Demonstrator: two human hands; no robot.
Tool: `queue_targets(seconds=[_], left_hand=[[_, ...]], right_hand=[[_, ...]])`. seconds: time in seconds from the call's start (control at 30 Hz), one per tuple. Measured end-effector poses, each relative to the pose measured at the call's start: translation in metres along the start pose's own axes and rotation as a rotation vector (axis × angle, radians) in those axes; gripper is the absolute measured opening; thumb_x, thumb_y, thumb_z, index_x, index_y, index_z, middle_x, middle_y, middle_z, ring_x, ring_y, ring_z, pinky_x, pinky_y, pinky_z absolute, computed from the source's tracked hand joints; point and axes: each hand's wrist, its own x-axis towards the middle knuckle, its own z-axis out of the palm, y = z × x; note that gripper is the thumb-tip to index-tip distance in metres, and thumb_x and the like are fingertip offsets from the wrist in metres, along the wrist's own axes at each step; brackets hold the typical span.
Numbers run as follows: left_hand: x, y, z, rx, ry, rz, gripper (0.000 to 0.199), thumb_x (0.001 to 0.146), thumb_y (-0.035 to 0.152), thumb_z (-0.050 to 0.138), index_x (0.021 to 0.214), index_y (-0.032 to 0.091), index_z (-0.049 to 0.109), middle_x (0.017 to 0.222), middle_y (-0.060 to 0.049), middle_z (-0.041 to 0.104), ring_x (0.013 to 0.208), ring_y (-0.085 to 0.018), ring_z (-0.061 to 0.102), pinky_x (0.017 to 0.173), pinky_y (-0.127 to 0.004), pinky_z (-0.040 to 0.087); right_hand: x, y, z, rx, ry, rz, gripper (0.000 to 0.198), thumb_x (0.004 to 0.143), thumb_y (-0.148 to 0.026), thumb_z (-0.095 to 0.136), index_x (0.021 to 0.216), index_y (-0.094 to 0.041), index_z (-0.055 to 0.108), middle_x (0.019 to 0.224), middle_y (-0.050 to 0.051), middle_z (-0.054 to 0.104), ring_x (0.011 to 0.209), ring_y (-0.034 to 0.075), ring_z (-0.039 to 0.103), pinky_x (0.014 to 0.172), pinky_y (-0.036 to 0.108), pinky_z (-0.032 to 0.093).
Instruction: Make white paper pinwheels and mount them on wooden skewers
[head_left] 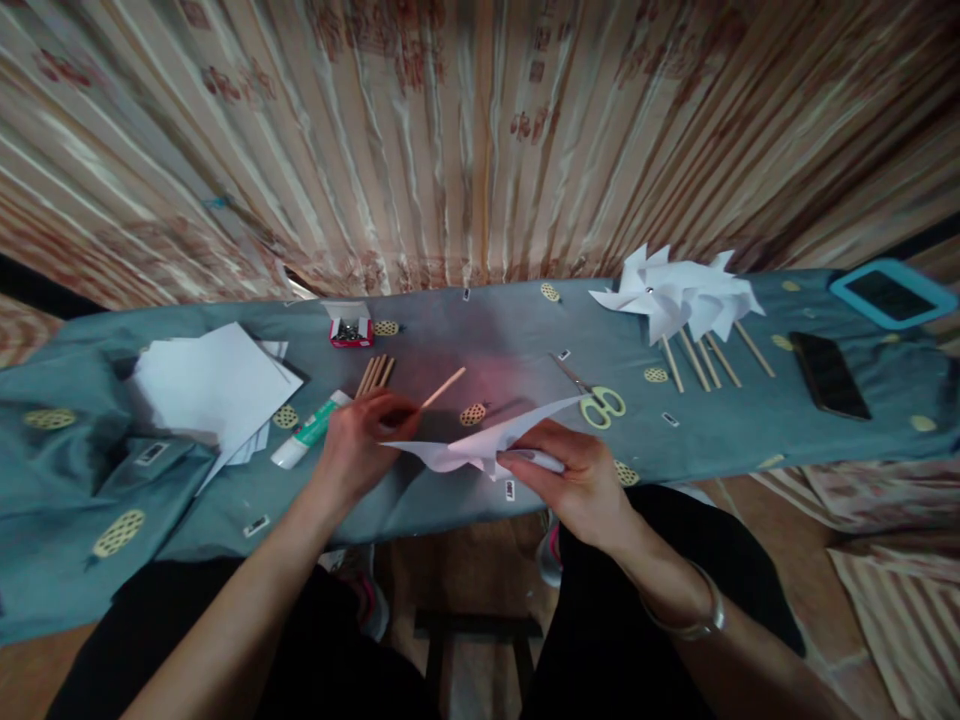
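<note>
My left hand (367, 435) is closed around a thin wooden stick (444, 388), which points up and to the right from the fingers. My right hand (574, 475) pinches a folded white paper pinwheel (480, 445) above the front of the table. One paper tip reaches close to my left fingers; whether they touch it I cannot tell. Just beyond my left hand lie several more wooden sticks (375, 373), partly hidden by it. A glue stick (311, 430) is left of that hand. Scissors with yellow-green handles (602, 407) lie beyond my right hand.
A stack of white paper sheets (217, 385) lies at the left. Behind the sticks stands an open red box (351, 328) of small metal pieces. Several finished pinwheels (682, 295) on sticks, a phone (829, 375) and a blue-framed device (892, 293) occupy the right side. A curtain (480, 150) hangs behind.
</note>
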Motion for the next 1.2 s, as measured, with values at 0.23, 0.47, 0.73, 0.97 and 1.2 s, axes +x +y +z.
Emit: queue_targets(seconds=[0.23, 0.47, 0.73, 0.97, 1.2], left_hand=[[-0.017, 0.046, 0.007, -0.571, -0.079, -0.130, 0.026, 0.073, 0.043, 0.067, 0.075, 0.017, 0.068, 0.073, -0.004, 0.066, 0.068, -0.020, 0.061, 0.061, -0.027, 0.049], [-0.021, 0.047, 0.011, -0.744, -0.069, -0.208, 0.020, 0.067, 0.036, 0.075, 0.071, 0.017, 0.074, 0.071, -0.004, 0.066, 0.067, -0.017, 0.061, 0.058, -0.022, 0.048], [-0.025, 0.041, 0.012, -0.652, -0.102, -0.139, 0.010, 0.076, 0.024, 0.067, 0.075, 0.021, 0.077, 0.073, -0.003, 0.068, 0.069, -0.013, 0.062, 0.061, -0.017, 0.049], [-0.024, 0.051, 0.010, -0.631, -0.130, -0.143, 0.012, 0.074, 0.021, 0.065, 0.072, 0.020, 0.077, 0.070, -0.003, 0.070, 0.064, -0.013, 0.063, 0.057, -0.016, 0.048], [-0.025, 0.050, 0.010, -0.601, -0.147, -0.098, 0.015, 0.077, 0.020, 0.063, 0.072, 0.022, 0.077, 0.068, -0.002, 0.067, 0.061, -0.012, 0.060, 0.054, -0.016, 0.046]], right_hand=[[-0.004, -0.004, -0.006, -0.234, 0.101, -0.431, 0.019, 0.088, -0.014, 0.057, 0.104, -0.019, 0.067, 0.098, 0.008, 0.072, 0.092, 0.020, 0.066, 0.079, 0.037, 0.055], [-0.004, -0.015, -0.018, -0.310, 0.119, -0.487, 0.022, 0.090, -0.011, 0.050, 0.107, -0.016, 0.063, 0.099, 0.011, 0.071, 0.092, 0.020, 0.064, 0.079, 0.037, 0.054], [-0.005, -0.019, -0.018, -0.301, 0.193, -0.501, 0.022, 0.088, -0.014, 0.053, 0.107, -0.016, 0.063, 0.095, 0.009, 0.070, 0.089, 0.021, 0.065, 0.078, 0.037, 0.056], [-0.005, -0.022, -0.022, -0.316, 0.192, -0.482, 0.021, 0.091, -0.018, 0.051, 0.109, -0.017, 0.062, 0.099, 0.010, 0.070, 0.090, 0.022, 0.065, 0.077, 0.039, 0.056], [-0.006, -0.021, -0.026, -0.369, 0.167, -0.509, 0.025, 0.087, -0.011, 0.049, 0.110, -0.014, 0.060, 0.100, 0.011, 0.069, 0.092, 0.023, 0.065, 0.078, 0.040, 0.056]])
